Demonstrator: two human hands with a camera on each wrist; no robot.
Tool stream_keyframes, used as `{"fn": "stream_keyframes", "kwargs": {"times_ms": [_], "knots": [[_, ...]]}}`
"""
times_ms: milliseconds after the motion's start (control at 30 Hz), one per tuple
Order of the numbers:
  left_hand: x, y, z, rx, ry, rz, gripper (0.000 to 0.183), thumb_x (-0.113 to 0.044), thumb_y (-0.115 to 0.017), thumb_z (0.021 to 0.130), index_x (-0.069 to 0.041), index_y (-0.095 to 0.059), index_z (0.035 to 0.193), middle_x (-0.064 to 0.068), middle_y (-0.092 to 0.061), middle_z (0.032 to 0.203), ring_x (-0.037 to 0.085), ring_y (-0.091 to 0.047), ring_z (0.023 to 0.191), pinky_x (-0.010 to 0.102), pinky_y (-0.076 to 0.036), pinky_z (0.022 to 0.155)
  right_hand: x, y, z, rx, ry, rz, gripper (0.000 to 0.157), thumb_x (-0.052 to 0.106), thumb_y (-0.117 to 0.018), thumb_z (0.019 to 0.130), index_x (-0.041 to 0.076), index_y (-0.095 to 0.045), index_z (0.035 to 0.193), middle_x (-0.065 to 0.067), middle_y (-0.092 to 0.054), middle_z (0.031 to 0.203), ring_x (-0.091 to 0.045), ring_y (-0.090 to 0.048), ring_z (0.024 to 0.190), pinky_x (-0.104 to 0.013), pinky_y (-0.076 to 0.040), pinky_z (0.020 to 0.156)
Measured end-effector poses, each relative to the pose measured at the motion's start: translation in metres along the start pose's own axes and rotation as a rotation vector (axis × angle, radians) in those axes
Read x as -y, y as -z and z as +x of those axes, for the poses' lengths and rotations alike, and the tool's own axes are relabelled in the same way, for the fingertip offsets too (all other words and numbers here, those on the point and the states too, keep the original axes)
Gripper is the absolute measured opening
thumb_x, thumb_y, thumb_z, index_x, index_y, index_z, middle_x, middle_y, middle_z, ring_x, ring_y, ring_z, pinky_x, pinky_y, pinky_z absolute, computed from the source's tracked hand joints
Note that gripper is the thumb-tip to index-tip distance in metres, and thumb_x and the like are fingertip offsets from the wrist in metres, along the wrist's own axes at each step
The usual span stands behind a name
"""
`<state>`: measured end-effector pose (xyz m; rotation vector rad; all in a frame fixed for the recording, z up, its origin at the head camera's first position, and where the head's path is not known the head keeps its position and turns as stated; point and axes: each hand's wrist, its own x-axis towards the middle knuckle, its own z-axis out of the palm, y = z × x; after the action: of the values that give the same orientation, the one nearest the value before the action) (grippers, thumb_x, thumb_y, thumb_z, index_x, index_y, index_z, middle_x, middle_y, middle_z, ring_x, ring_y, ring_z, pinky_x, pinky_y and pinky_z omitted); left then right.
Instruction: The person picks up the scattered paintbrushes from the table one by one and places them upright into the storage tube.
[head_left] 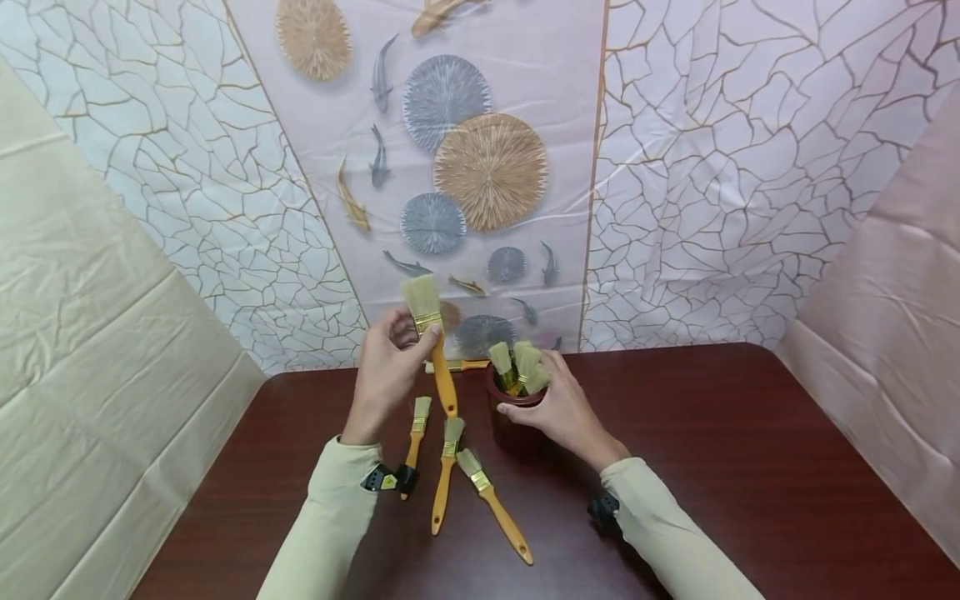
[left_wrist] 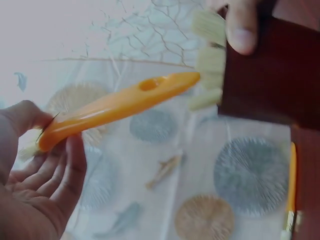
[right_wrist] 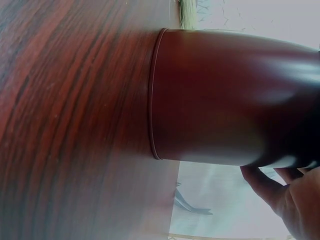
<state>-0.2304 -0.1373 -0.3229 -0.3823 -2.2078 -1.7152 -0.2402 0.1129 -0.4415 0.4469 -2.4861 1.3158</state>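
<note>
My left hand (head_left: 387, 367) pinches a paintbrush (head_left: 444, 379) with an orange handle, bristles up, above the table left of the cup. In the left wrist view that brush's handle (left_wrist: 120, 107) points toward the cup. My right hand (head_left: 562, 408) grips the dark red cup (head_left: 516, 421) at its rim, thumb at the front and fingers behind. Several brushes stand in the cup with their pale bristles (head_left: 527, 360) up; their handles are hidden inside. The right wrist view shows the cup's smooth side (right_wrist: 215, 100) with fingers (right_wrist: 265, 187) against it.
Three brushes lie on the dark wooden table (head_left: 697, 467) in front: a left one (head_left: 415, 446), a middle one (head_left: 446, 479) and a right one (head_left: 495, 504). Another brush (head_left: 468, 364) lies near the back edge. A patterned cloth (head_left: 465, 167) hangs behind the table.
</note>
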Motion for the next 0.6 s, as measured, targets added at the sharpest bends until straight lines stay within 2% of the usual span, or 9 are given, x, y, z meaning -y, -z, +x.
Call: {"fn": "stream_keyframes", "kwargs": {"times_ms": [133,233,433,600], "knots": [[-0.011,-0.009,0.002,-0.067,-0.081,-0.114,0.034,-0.005,-0.075,0.097,0.008,-0.064,0.127,0.024,-0.075,0.113,0.016,-0.076,0.092,0.03,-0.062,0.079,-0.001,-0.001,0.0,-0.006,0.009,-0.003,0.099,0.043,-0.096,0.075,0.008,-0.049,0.154,-0.012,-0.051,0.145,-0.035,-0.058,0.127,-0.055,-0.049,0.106],[-0.017,-0.018,0.005,-0.071,-0.11,-0.149,0.034,-0.007,-0.077,0.097,0.006,-0.065,0.126,0.023,-0.076,0.11,0.014,-0.076,0.09,0.033,-0.063,0.077,-0.001,-0.001,0.0,-0.012,0.017,0.007,0.098,0.04,-0.097,0.074,0.01,-0.049,0.154,-0.011,-0.052,0.144,-0.033,-0.058,0.127,-0.055,-0.049,0.107],[-0.02,-0.036,0.013,-0.003,-0.13,-0.17,0.037,-0.01,-0.078,0.098,0.001,-0.067,0.131,0.021,-0.076,0.111,0.028,-0.077,0.097,0.039,-0.064,0.075,-0.001,0.0,0.0,-0.014,0.018,0.015,0.098,0.041,-0.097,0.074,0.012,-0.049,0.155,-0.01,-0.052,0.144,-0.033,-0.057,0.128,-0.055,-0.048,0.107],[-0.013,-0.047,0.019,0.074,-0.13,-0.154,0.02,-0.012,-0.073,0.101,0.005,-0.068,0.11,0.022,-0.074,0.107,0.034,-0.077,0.093,0.04,-0.064,0.075,-0.002,0.0,0.0,0.001,0.004,0.017,0.1,0.044,-0.096,0.075,0.011,-0.047,0.156,-0.011,-0.05,0.145,-0.035,-0.056,0.131,-0.057,-0.047,0.109]]}}
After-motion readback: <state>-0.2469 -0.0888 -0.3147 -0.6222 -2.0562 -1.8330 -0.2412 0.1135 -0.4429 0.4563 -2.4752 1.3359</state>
